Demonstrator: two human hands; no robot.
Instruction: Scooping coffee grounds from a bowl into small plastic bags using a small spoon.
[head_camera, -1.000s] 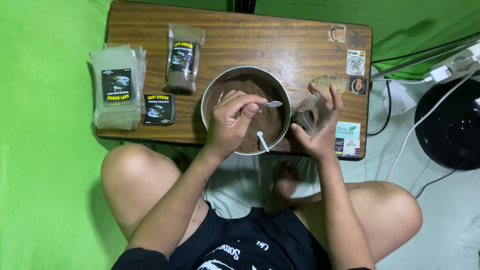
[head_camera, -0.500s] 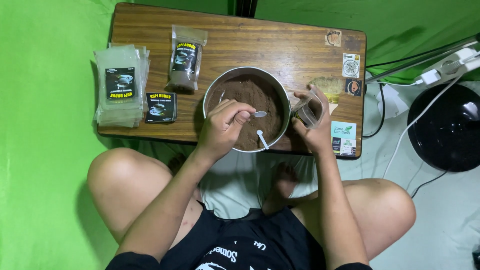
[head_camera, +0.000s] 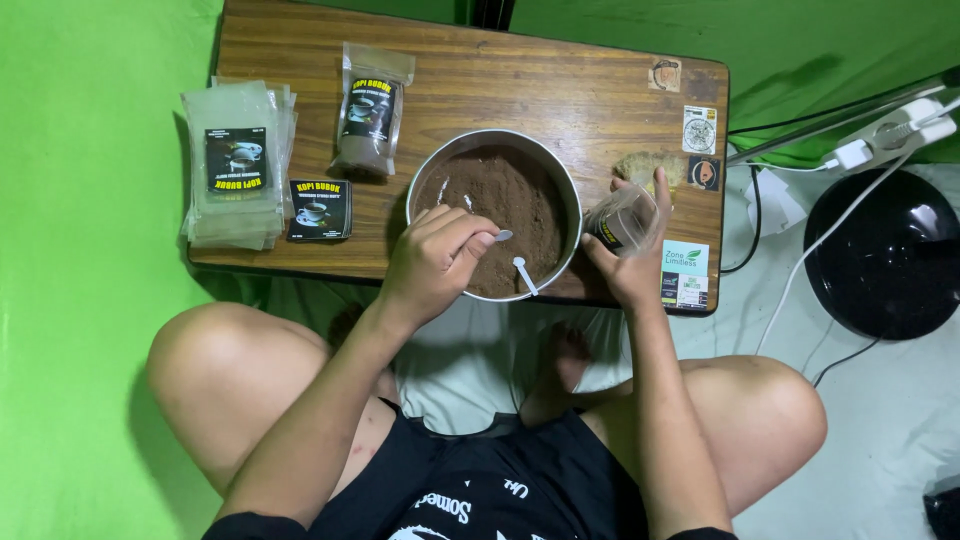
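Two hands work over one bowl (head_camera: 560, 180): left hand (head_camera: 435, 262) grips a spoon (head_camera: 497, 237), right hand (head_camera: 630, 265) clasps one clear pouch (head_camera: 622, 217).

Black round lamp (head_camera: 885, 255) and white cables (head_camera: 800, 250) beside table (head_camera: 560, 85)

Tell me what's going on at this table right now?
A person sits at a low wooden table. The left hand holds a small spoon over a metal bowl of brown powder. The right hand holds a clear pouch just beside the bowl's rim. A second white spoon rests in the powder. One filled pouch, a stack of empty pouches and a few dark labels lie to the left of the bowl.
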